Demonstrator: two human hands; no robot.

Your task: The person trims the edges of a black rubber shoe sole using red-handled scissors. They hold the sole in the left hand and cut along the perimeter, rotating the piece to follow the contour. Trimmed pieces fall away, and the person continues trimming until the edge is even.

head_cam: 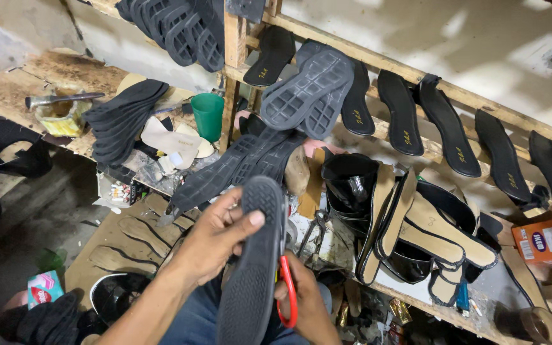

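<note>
Head view: our left hand [215, 239] is clamped on a long black ridged rubber shoe sole [250, 268], held upright above our lap, thumb pressed near its top. Our right hand [308, 306] is closed around red-handled scissors [287, 291], touching the sole's right edge, before the cluttered wooden workbench [7, 89].

Left hand [215, 237] was raised in front of the body, forearm coming up from lower left, wrist slightly bent. Fingers curled, thumb extended up and pressed flat, nail facing camera, a closed grasp. Right hand [305, 306] sat lower and closer to the body, back of hand toward camera, fingers curled shut. Hands were close together, not touching.
</note>
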